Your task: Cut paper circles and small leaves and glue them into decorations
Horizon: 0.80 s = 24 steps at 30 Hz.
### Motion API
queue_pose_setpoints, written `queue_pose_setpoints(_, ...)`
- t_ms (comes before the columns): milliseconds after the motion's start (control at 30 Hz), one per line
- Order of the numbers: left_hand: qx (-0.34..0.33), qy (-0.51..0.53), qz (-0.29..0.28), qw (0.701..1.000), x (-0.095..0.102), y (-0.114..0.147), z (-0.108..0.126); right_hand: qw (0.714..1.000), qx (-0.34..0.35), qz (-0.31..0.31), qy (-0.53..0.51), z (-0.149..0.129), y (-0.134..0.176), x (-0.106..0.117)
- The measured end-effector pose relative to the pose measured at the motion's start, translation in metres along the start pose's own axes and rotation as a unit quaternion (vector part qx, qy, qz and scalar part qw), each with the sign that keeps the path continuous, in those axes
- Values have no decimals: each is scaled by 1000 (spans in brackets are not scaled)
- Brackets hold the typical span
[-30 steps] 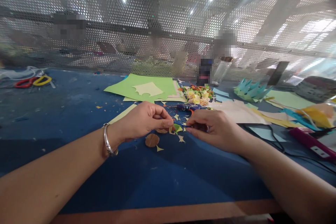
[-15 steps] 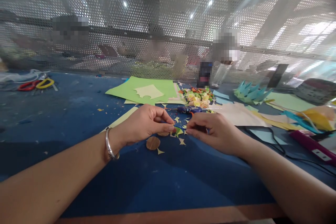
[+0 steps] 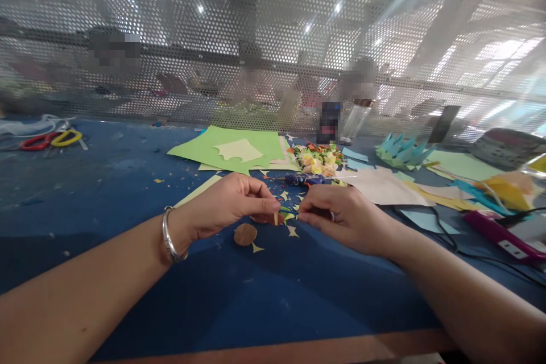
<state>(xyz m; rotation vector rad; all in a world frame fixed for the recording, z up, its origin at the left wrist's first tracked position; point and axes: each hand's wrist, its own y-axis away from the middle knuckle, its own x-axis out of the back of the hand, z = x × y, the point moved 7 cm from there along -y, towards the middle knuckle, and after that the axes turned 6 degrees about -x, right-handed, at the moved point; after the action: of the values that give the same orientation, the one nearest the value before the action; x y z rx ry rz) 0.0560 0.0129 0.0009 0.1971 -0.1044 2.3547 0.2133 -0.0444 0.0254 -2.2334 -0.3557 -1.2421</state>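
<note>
My left hand point(image 3: 239, 202), with a silver bangle at the wrist, is closed in a pinch on a small pale yellow paper piece point(image 3: 276, 218). My right hand point(image 3: 339, 211) pinches a thin blue stick point(image 3: 290, 212), whose far end reaches the left fingertips. Whether the stick touches the paper is too small to tell. Just below the left fingers lies a round wooden disc point(image 3: 245, 234). Another reddish-brown piece is partly hidden behind those fingers. Small paper scraps point(image 3: 292, 231) are scattered beneath and between both hands.
Behind the hands lie green paper sheets point(image 3: 191, 149), a pile of paper flowers point(image 3: 318, 160) and a blue-handled tool point(image 3: 302, 180). To the right are a pale blue paper crown-like shape point(image 3: 403, 152) and a purple power strip point(image 3: 503, 237). Scissors point(image 3: 40, 141) rest far left. A perforated screen point(image 3: 191, 40) borders the table.
The pale paper piece now shows below the left fingertips, at the blue stick's end. Both hands remain close together and pinched. The whole view has shifted slightly.
</note>
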Motion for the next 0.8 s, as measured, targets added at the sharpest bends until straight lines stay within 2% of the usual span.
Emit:
queue_pose_setpoints(367,-6,-46,-39,998,1,0,-5,1000,12,-6,17,1,-1,-2)
queue_pose_setpoints(500,-2,-68,-35,997,3,-1,-5,1000,8,-1,21,1,-1,-2)
queue_pose_setpoints(800,-6,-92,-28,995,2,-3,-10,999,-15,-33,29,3,-1,-9)
